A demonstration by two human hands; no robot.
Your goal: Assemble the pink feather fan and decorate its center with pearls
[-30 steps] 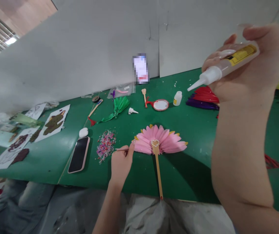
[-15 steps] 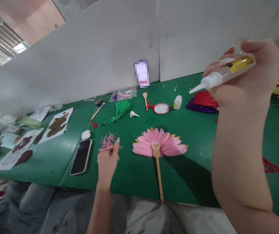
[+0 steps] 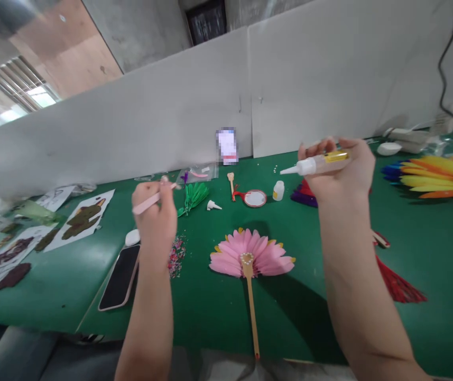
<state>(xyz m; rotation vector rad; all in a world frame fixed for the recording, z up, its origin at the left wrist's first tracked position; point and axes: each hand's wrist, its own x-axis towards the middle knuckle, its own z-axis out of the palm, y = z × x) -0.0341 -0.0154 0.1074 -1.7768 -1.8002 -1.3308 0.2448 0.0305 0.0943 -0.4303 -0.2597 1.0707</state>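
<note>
My left hand [image 3: 157,209] is raised above the table's left middle, its fingers closed on pink tweezers [image 3: 147,203]. A scatter of small pink and coloured beads [image 3: 176,256] lies on the table beside my left forearm. My right hand [image 3: 343,164] is lifted on the right and grips a clear glue bottle [image 3: 321,163] with a yellow label, its white nozzle pointing left. Between my arms rests a pink feather fan [image 3: 252,254] with a wooden handle [image 3: 252,312]. Pearl-like beads [image 3: 247,258] form a heart shape on the handle's head.
Behind the fan are a white nozzle cap [image 3: 213,205], a red-rimmed mirror [image 3: 255,198], a small white bottle [image 3: 278,190] and green feathers [image 3: 196,196]. A phone [image 3: 120,278] lies left. Yellow-orange feathers [image 3: 440,177] and a red tassel [image 3: 400,280] lie right.
My left hand has risen from the bead pile with the tweezers. My right hand has moved left and lower with the glue bottle. The view has tilted up a little.
</note>
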